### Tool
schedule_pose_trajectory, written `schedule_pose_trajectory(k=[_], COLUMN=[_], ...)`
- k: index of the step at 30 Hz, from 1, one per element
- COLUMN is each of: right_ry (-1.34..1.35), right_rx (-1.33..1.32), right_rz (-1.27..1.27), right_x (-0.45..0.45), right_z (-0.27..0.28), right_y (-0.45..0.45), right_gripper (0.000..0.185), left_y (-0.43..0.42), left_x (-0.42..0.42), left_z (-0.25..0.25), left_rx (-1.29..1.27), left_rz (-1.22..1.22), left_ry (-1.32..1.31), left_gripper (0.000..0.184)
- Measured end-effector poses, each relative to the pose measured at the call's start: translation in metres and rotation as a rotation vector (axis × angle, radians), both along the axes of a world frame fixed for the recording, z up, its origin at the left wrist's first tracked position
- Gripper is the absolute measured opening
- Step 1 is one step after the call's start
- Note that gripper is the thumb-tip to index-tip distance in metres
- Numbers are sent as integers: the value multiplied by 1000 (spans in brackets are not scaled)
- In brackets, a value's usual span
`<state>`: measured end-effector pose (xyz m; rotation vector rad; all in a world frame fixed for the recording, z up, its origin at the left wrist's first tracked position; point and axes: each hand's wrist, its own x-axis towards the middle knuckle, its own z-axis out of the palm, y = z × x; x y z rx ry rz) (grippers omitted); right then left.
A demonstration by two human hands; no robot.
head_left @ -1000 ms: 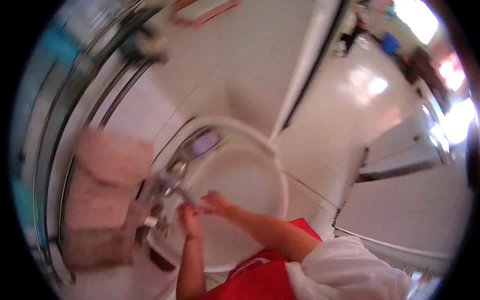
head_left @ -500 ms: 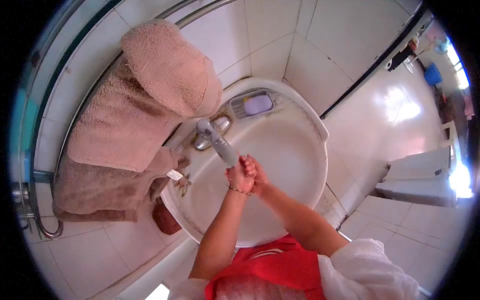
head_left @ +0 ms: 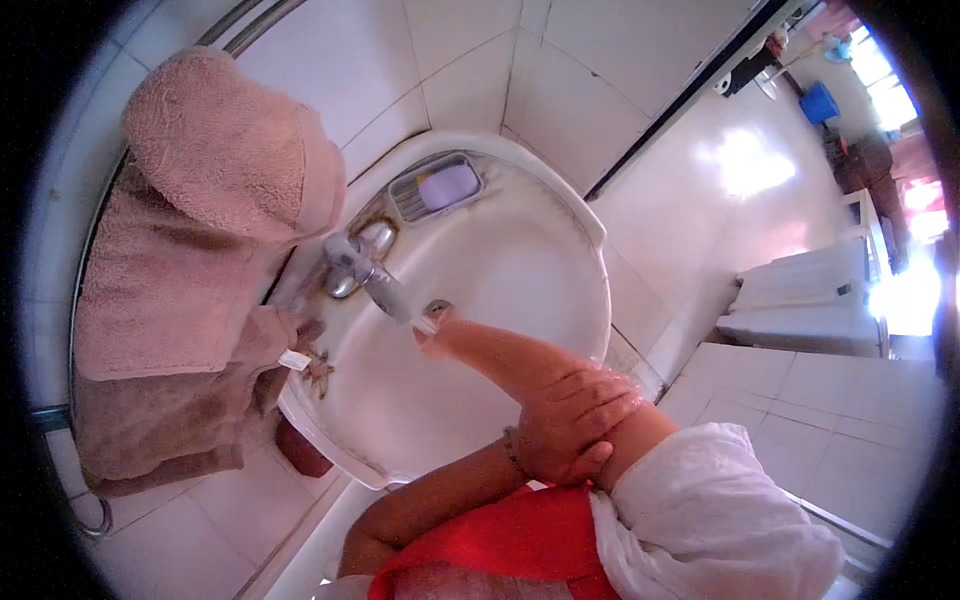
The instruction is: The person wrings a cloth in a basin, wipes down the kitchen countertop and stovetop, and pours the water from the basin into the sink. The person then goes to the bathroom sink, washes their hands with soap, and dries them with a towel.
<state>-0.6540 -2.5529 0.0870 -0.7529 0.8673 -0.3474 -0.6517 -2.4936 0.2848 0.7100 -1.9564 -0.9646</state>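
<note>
My left hand (head_left: 575, 425), wet and with a bracelet (head_left: 513, 450) at its wrist, is wrapped round my right forearm (head_left: 520, 355) near the elbow. My right hand (head_left: 432, 335) is under the spout of the metal faucet (head_left: 380, 285), where water runs over it; its fingers are blurred and partly hidden. Below both arms lies the white sink (head_left: 520, 270), its drain (head_left: 437, 307) just beyond my right hand. On the sink's back rim a soap dish (head_left: 410, 200) holds a purple bar of soap (head_left: 448, 187).
Pink towels (head_left: 240, 150) and a brown towel (head_left: 150, 430) hang on a rail to the left. A tiled wall (head_left: 460, 60) rises behind the sink. To the right, beyond a dark-edged partition, stand a white cabinet-like object (head_left: 800, 290) and a blue bucket (head_left: 818, 103).
My hands, clasped together under the faucet before, have parted. My left hand has slid back along my right forearm toward the elbow. The view has shifted to the right.
</note>
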Motion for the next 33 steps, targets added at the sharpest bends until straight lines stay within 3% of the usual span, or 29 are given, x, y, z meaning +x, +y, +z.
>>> schedule_pose_trajectory(k=[1,4,5,6,8,9,10,11,13,14,15,16,17,18,19,20,22,24,25,26,27,28,30,33], right_ry=[60,214,256,288,326,344,586,561,273,26,-75,-174,-180,-404,-626,-584,-447,59,218,102,10,254,539,818], right_rx=[-105,-423,-505,-538,-491,-486,-678,-996,-1244,-1160,-1178,-1204,-1213,-1239,-1247,-1376,-1474,-1642,-1685,-1737,-1660,-1619,-1650,-1664], right_rz=[63,204,217,181,-46,-160,-160,-124,18,119,65,12,11,151,292,230,138,-3,237,-85,-2,-21,-133,-108], right_x=[5,19,28,36,57,69,81,77,64,62,70,76,78,80,80,77,80,45,11,-9,-38,-55,-58,-44], right_z=[-5,-15,-19,-22,-11,1,52,80,131,153,168,181,196,211,220,213,130,104,122,117,107,101,112,129], right_y=[-4,-15,-15,-15,0,14,36,55,77,85,102,111,107,104,102,91,65,21,-2,-15,-28,-40,-93,-171], right_gripper=[27,28,28,29,28,27,26,26,26,27,27,30,30,28,27,26,22,17,14,11,17,18,21,27], left_y=[1,-12,-24,-35,-47,-45,-45,-50,-60,-61,-60,-65,-72,-81,-79,-79,-89,-79,-79,-79,-76,-70,-61,-49], left_x=[0,27,56,85,130,128,125,123,125,130,136,142,141,136,126,117,116,112,118,125,129,131,125,111], left_z=[8,-55,-100,-133,-251,-261,-267,-272,-274,-284,-288,-315,-316,-298,-279,-256,-253,-251,-248,-241,-235,-228,-210,-184], left_rx=[15,387,158,140,978,987,1072,1149,1297,1370,1443,1430,1413,1389,1064,679,638,593,586,210,-156,-153,864,992], left_rz=[-94,309,554,692,904,902,912,923,952,971,991,902,852,804,738,623,532,509,519,369,216,228,368,384], left_ry=[54,-79,-300,-329,657,656,706,759,859,908,955,680,545,413,-198,-760,-742,-548,-546,-408,-269,-270,-204,-117], left_gripper=[34,25,19,18,32,32,31,31,31,31,31,33,34,35,31,28,29,27,27,26,24,24,25,32])
